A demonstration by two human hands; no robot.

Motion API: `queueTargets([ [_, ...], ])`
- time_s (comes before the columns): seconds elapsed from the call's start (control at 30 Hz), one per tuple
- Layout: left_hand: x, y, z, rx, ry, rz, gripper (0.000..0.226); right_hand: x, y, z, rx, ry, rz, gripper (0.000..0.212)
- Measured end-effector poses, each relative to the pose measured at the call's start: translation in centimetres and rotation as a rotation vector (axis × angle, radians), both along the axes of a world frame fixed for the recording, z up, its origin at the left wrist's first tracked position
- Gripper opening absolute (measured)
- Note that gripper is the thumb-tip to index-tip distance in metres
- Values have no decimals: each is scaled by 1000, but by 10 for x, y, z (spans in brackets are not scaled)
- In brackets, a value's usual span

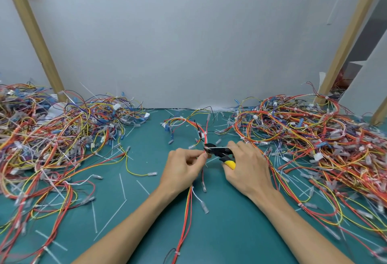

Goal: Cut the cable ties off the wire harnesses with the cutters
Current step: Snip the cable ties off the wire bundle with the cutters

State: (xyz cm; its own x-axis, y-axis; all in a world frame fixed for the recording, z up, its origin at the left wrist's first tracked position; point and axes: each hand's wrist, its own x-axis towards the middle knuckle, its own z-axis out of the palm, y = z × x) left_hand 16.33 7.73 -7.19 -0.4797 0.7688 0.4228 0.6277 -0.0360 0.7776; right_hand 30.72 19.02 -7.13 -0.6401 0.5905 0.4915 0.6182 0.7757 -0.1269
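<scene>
Pale grey wall (188, 43) behind, evenly lit. Left wooden post (33, 33) and right wooden post (351, 33) slant before it. Teal tabletop (230, 232) below. White panel (366, 87) far right.

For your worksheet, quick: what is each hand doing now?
Left hand: pinching the red-and-yellow wire harness.
Right hand: gripping the yellow-handled black cutters.

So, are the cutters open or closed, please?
Cannot tell. The cutters in the right hand meet the tie on the harness, but their tips are blurred.
</scene>
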Motion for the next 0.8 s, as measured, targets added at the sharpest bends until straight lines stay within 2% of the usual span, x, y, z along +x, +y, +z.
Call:
queueTargets([
  [0.1, 0, 0, 1, 14, 118, 54, 23, -1, 2, -1, 42, -37, -14, 41],
  [0.23, 1, -1, 1, 20, 206, 50, 27, -2, 0, 0, 90, -26, -32, 27],
  [0.3, 2, -1, 2, 20, 208, 47, 27, -2, -1, 3, 85, -38, -37, 21],
  [0.53, 3, -1, 3, 13, 159, 37, 26, -1, 0, 3, 59, -28, -26, 20],
  [0.8, 2, 1, 0, -6, 154, 37, 25, -2, 3, -2, 77, -26, -21, 29],
])
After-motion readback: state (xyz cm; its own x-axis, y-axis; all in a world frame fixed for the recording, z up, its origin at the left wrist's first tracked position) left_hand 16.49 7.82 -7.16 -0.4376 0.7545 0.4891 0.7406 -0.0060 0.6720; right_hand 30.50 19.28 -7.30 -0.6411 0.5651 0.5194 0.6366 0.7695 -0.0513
